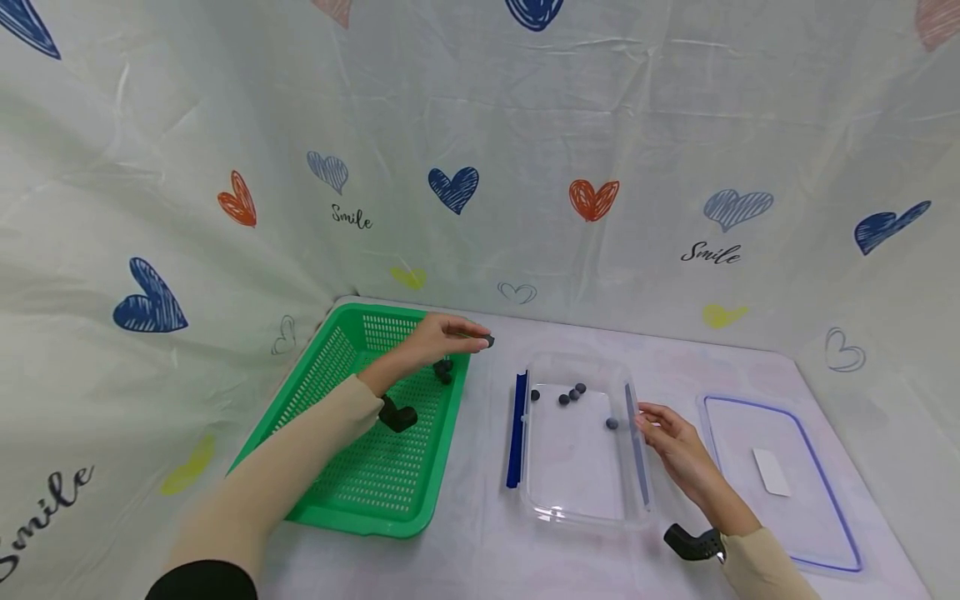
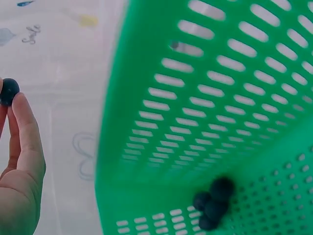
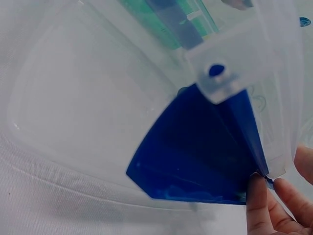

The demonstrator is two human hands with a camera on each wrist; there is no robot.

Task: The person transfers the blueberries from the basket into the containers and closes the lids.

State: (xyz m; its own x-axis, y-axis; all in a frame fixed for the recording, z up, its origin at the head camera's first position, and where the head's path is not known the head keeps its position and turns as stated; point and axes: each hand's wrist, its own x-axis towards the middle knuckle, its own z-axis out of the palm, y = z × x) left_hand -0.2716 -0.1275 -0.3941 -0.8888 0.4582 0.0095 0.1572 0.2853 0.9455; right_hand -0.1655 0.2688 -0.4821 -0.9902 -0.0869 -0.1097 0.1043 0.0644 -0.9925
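My left hand (image 1: 442, 337) pinches one blueberry (image 2: 10, 92) between thumb and fingertips, just past the far right edge of the green basket (image 1: 375, 527). Below that wrist, a small cluster of blueberries (image 2: 215, 208) lies in the basket's corner. To the right stands a clear plastic container (image 1: 577, 515) with several blueberries (image 1: 574, 394) spread over its floor. My right hand (image 1: 675, 446) grips the container's right side. In the right wrist view, its thumb and fingers pinch the edge by the hanging blue latch flap (image 3: 200, 152).
Another blue latch flap (image 1: 517, 433) sticks out on the container's left side, facing the basket. At the far right a clear lid (image 1: 817, 517) with a blue seal lies flat, a white label (image 1: 771, 472) on it. A heart-printed curtain (image 1: 517, 125) rises behind the table.
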